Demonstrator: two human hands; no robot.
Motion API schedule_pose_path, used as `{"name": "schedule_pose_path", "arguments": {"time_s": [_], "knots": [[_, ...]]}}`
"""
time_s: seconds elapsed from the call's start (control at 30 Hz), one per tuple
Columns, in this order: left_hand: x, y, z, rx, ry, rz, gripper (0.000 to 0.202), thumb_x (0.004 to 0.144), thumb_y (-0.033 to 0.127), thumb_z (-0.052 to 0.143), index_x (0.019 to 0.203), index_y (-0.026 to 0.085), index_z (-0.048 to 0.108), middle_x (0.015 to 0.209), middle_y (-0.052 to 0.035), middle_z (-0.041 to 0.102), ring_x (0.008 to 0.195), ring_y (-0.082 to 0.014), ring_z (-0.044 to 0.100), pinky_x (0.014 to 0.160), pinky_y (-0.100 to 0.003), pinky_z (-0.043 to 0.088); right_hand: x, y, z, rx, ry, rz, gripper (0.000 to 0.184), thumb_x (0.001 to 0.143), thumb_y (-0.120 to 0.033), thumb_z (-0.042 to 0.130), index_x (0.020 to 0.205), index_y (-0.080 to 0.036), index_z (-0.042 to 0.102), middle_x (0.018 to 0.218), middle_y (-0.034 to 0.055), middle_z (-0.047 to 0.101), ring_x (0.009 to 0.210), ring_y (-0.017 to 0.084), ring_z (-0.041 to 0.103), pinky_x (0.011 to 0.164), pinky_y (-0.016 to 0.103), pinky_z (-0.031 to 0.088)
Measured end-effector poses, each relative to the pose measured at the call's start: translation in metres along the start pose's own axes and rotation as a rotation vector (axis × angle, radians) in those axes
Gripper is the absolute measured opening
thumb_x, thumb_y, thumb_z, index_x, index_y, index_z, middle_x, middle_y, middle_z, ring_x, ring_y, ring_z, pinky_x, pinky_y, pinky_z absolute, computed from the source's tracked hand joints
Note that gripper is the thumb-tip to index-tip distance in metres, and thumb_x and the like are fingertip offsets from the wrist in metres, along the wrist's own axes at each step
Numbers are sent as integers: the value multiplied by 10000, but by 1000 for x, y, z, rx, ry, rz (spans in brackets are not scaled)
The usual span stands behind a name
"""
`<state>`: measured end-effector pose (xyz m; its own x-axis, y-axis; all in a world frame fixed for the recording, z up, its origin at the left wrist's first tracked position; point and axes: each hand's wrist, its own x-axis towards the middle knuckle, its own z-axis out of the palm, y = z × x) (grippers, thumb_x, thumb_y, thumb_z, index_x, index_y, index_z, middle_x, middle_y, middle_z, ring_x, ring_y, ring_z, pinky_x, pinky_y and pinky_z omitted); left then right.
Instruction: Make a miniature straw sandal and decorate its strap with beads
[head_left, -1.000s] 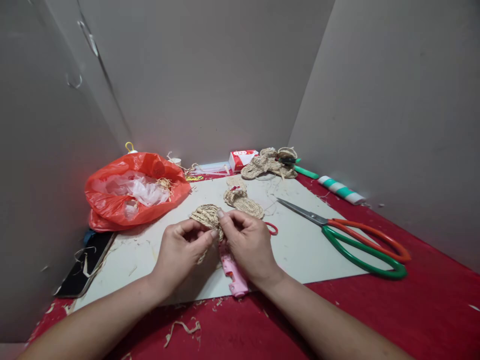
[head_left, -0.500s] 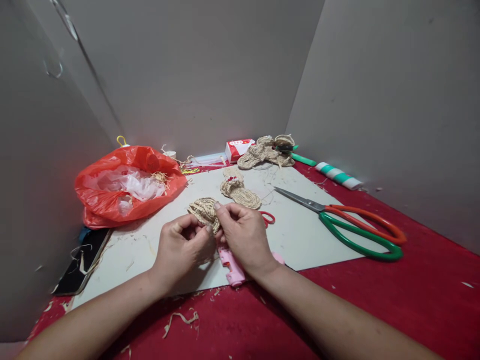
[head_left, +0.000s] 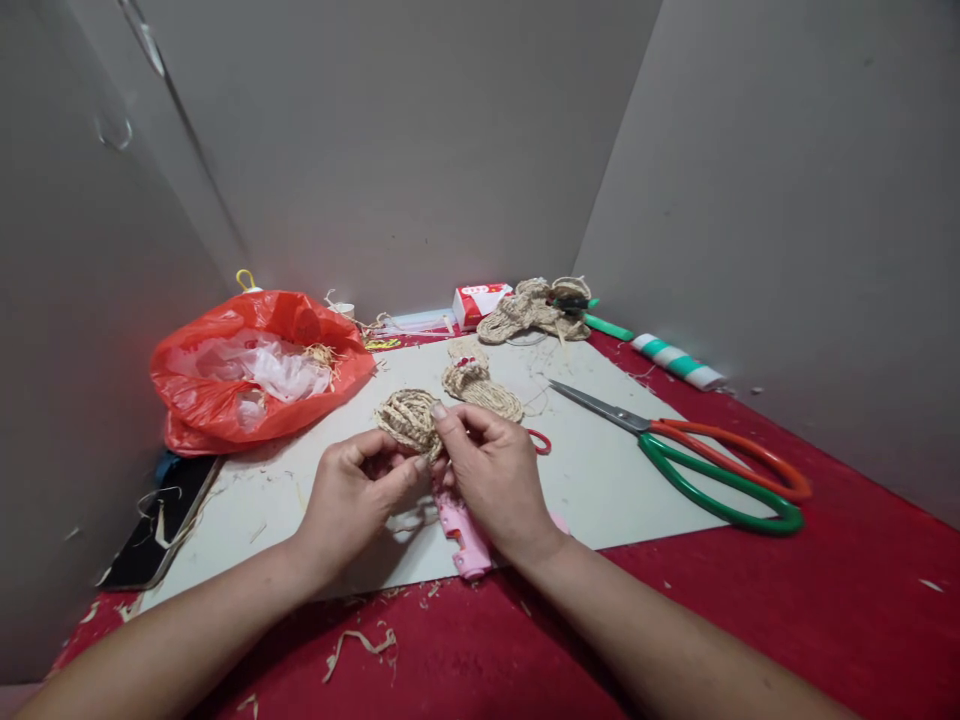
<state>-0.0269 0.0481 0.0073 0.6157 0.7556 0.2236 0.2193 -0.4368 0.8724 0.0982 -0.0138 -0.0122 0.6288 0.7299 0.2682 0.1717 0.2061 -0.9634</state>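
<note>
My left hand (head_left: pixel 358 492) and my right hand (head_left: pixel 496 477) meet at the middle of a pale board (head_left: pixel 600 470) and both pinch a small woven straw piece (head_left: pixel 409 418), held just above the board. The fingers of both hands are curled closed on it. Under my right hand lies a pink glue gun (head_left: pixel 463 532). A second small straw sandal (head_left: pixel 478 390) with red beads lies just beyond the hands, and a red loop (head_left: pixel 538 440) peeks out beside my right hand.
Large scissors (head_left: pixel 705 464) with green and orange handles lie at right. A red plastic bag (head_left: pixel 255 370) sits at left, a dark phone (head_left: pixel 161 525) below it. At the back are a red-white box (head_left: pixel 480 301), more straw sandals (head_left: pixel 534 310), a green-white striped roll (head_left: pixel 676 361). Grey walls close in.
Both hands keep their pinch on the straw piece and have turned it slightly; the view has shifted a little.
</note>
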Motion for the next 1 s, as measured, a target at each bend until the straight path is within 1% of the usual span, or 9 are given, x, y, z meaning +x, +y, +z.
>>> {"name": "schedule_pose_path", "arguments": {"time_s": [0.17, 0.23, 0.3, 0.37, 0.43, 0.5, 0.6, 0.67, 1.0], "knots": [[0, 6, -9, 39, 75, 37, 166, 759, 231, 644, 619, 145, 624, 563, 19, 587, 531, -88, 474, 529, -199, 391, 2, -1, -2, 2, 20, -17, 308, 872, -422, 565, 656, -203, 572, 471, -53, 527, 420, 115, 517, 448, 224, 410], [0, 9, -13, -35, 111, 21, 165, 758, 250, 652, 632, 147, 630, 562, 17, 590, 527, -88, 487, 534, -202, 397, 3, -1, -3, 0, 27, -18, 318, 870, -430, 568, 647, -204, 568, 471, -52, 524, 413, 115, 512, 438, 224, 403], [0, 11, -16, -201, 106, -78, 149, 757, 287, 676, 704, 151, 645, 524, 40, 550, 477, -71, 444, 473, -183, 355, 4, -1, -2, 2, 28, -19, 320, 871, -429, 568, 641, -206, 560, 472, -51, 523, 414, 117, 516, 431, 225, 400], [-1, 12, -15, -412, 38, -233, 179, 752, 324, 704, 771, 159, 637, 484, 72, 490, 417, -47, 361, 406, -160, 281, 4, -2, -2, 5, 24, -19, 307, 872, -419, 568, 648, -209, 561, 475, -49, 526, 421, 122, 527, 430, 226, 403], [-2, 13, -11, -579, -36, -362, 223, 735, 340, 735, 756, 163, 602, 460, 93, 439, 383, -29, 297, 374, -145, 230, 3, -2, -2, 10, 18, -17, 289, 874, -406, 566, 661, -210, 565, 477, -48, 529, 427, 125, 535, 430, 228, 407], [-3, 13, -6, -680, -66, -410, 245, 717, 323, 761, 735, 164, 576, 445, 108, 399, 364, -16, 259, 360, -137, 201, 2, -3, -2, 15, 5, -11, 294, 875, -401, 563, 651, -211, 559, 467, -50, 522, 421, 123, 526, 426, 227, 403], [-2, 14, -3, -736, -102, -384, 211, 721, 278, 768, 814, 160, 620, 444, 117, 379, 347, -3, 221, 349, -134, 166, -1, -3, -1, 22, -33, 5, 334, 874, -410, 559, 608, -210, 534, 442, -55, 501, 397, 112, 496, 409, 222, 386], [-2, 14, -2, -756, -110, -362, 195, 727, 271, 768, 793, 149, 631, 454, 109, 395, 345, 3, 227, 346, -138, 161, -3, -3, 0, 31, -57, 19, 345, 875, -419, 556, 603, -208, 532, 428, -62, 486, 375, 101, 467, 395, 217, 371], [-2, 10, 1, -679, -39, -324, 191, 707, 275, 763, 740, 126, 648, 494, 68, 501, 347, 5, 284, 354, -157, 174, -5, -5, 1, 73, -87, 86, 349, 875, -431, 557, 612, -204, 530, 416, -68, 496, 330, 84, 446, 353, 197, 354]]}}
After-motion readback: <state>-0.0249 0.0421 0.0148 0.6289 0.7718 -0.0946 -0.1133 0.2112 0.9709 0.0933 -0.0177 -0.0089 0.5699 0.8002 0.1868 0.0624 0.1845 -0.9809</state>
